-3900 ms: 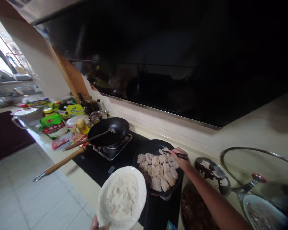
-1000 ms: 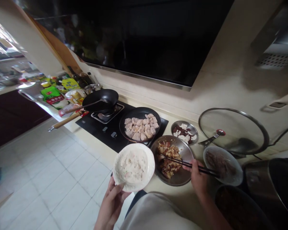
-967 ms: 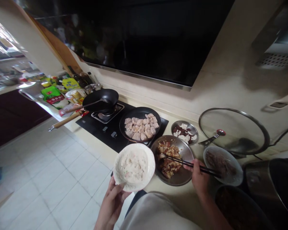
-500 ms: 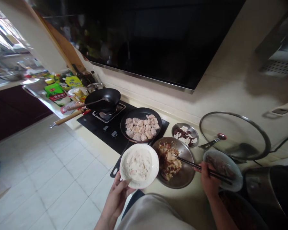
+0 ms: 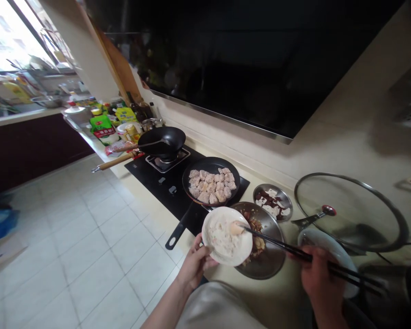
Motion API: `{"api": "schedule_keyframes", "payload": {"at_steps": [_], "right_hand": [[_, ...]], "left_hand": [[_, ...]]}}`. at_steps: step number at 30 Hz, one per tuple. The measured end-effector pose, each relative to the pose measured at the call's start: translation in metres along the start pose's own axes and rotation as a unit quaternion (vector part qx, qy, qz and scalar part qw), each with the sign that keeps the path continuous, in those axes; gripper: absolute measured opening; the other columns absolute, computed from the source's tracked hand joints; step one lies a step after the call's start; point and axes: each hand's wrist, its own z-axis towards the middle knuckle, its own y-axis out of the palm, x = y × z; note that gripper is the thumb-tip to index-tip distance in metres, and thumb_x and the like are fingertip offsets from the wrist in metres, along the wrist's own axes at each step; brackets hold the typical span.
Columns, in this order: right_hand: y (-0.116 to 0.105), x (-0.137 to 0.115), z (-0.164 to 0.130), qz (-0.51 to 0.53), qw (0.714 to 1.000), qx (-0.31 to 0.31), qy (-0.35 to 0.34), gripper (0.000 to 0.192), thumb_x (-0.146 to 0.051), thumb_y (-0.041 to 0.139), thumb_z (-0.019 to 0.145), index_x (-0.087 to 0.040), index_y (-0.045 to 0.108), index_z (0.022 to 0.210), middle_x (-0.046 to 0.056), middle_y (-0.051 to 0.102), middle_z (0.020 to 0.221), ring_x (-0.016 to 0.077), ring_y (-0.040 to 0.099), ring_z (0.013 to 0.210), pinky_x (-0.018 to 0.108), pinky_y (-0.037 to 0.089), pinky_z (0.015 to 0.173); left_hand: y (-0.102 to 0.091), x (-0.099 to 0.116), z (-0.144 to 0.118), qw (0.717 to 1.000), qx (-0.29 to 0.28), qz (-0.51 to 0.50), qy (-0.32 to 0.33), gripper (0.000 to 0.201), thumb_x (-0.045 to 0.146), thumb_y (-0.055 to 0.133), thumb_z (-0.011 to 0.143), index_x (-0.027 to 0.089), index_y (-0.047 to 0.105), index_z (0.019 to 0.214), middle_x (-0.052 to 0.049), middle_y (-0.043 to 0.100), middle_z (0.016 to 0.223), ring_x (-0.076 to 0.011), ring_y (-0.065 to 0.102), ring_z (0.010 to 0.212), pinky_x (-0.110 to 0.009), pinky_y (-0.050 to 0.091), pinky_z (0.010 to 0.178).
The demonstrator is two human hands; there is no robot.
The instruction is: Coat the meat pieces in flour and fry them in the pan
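My left hand (image 5: 194, 265) grips the near rim of a white plate (image 5: 215, 249) filled with pale batter, held over the counter edge. My right hand (image 5: 318, 279) holds dark chopsticks (image 5: 294, 252) whose tips pinch a pale food piece (image 5: 237, 227) above the plate. Just behind the plate sits a steel bowl (image 5: 272, 256) of brown marinated pieces. A black frying pan (image 5: 210, 169) packed with several battered pieces rests on the black hob (image 5: 157, 181).
An empty black wok (image 5: 162, 139) with a long wooden handle sits on the left burner. A small steel dish (image 5: 273, 201), a glass lid (image 5: 352, 212) and a white bowl (image 5: 329, 244) stand right. Packets and jars (image 5: 104, 125) crowd the far counter. Tiled floor lies left.
My right hand lifted a piece from the steel bowl with the chopsticks and carried it left over the white plate. The plate shifted right, toward the bowl. The view swung left.
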Motion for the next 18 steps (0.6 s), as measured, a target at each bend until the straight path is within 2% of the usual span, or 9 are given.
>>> {"api": "schedule_keyframes", "payload": {"at_steps": [4, 7, 10, 14, 16, 18], "right_hand": [[0.009, -0.021, 0.000, 0.008, 0.992, -0.092, -0.088, 0.028, -0.035, 0.049, 0.095, -0.022, 0.064, 0.075, 0.004, 0.072, 0.070, 0.0187, 0.069, 0.063, 0.030, 0.057, 0.058], [-0.002, -0.039, 0.007, -0.032, 0.973, -0.132, -0.189, 0.018, -0.023, 0.052, 0.092, -0.022, 0.066, 0.080, 0.003, 0.073, 0.079, 0.0178, 0.070, 0.071, 0.028, 0.058, 0.065], [-0.010, -0.051, 0.009, -0.033, 0.957, -0.160, -0.239, 0.014, -0.019, 0.053, 0.089, -0.023, 0.066, 0.087, 0.003, 0.074, 0.085, 0.0191, 0.071, 0.077, 0.031, 0.059, 0.069], [0.001, -0.061, -0.004, -0.030, 0.961, -0.163, -0.221, 0.015, -0.022, 0.054, 0.089, -0.029, 0.067, 0.087, 0.002, 0.075, 0.087, 0.0221, 0.071, 0.078, 0.038, 0.061, 0.069], [0.008, -0.063, -0.008, -0.031, 0.969, -0.148, -0.194, 0.015, -0.024, 0.054, 0.089, -0.031, 0.067, 0.086, 0.002, 0.074, 0.086, 0.0231, 0.071, 0.077, 0.041, 0.061, 0.069], [0.009, -0.062, -0.006, -0.014, 0.970, -0.133, -0.201, 0.014, -0.025, 0.054, 0.090, -0.030, 0.067, 0.087, 0.003, 0.074, 0.085, 0.0226, 0.071, 0.076, 0.039, 0.061, 0.066]], "left_hand": [[0.004, 0.003, 0.000, 1.000, -0.015, -0.019, -0.003, 0.055, 0.010, 0.069, 0.064, 0.020, 0.050, 0.115, 0.002, 0.066, 0.073, -0.0120, 0.064, 0.052, -0.024, 0.059, 0.051], [0.000, 0.010, -0.002, 0.999, -0.021, -0.025, 0.012, 0.056, 0.009, 0.071, 0.063, 0.021, 0.051, 0.115, 0.002, 0.065, 0.076, -0.0121, 0.064, 0.054, -0.024, 0.059, 0.052], [-0.004, 0.015, -0.005, 0.999, -0.020, -0.032, 0.022, 0.057, 0.009, 0.074, 0.062, 0.022, 0.053, 0.113, 0.002, 0.066, 0.081, -0.0120, 0.065, 0.055, -0.022, 0.058, 0.049], [0.000, 0.016, -0.004, 0.998, -0.037, -0.041, 0.031, 0.054, 0.008, 0.074, 0.062, 0.021, 0.056, 0.111, 0.000, 0.068, 0.089, -0.0114, 0.066, 0.057, -0.020, 0.056, 0.048], [0.006, 0.016, -0.001, 0.998, -0.043, -0.039, 0.030, 0.053, 0.008, 0.073, 0.062, 0.021, 0.056, 0.110, 0.000, 0.068, 0.087, -0.0114, 0.065, 0.057, -0.021, 0.057, 0.049], [0.012, 0.019, -0.001, 0.998, -0.043, -0.031, 0.027, 0.053, 0.008, 0.072, 0.061, 0.020, 0.055, 0.110, 0.000, 0.067, 0.083, -0.0124, 0.065, 0.055, -0.024, 0.059, 0.050]]}}
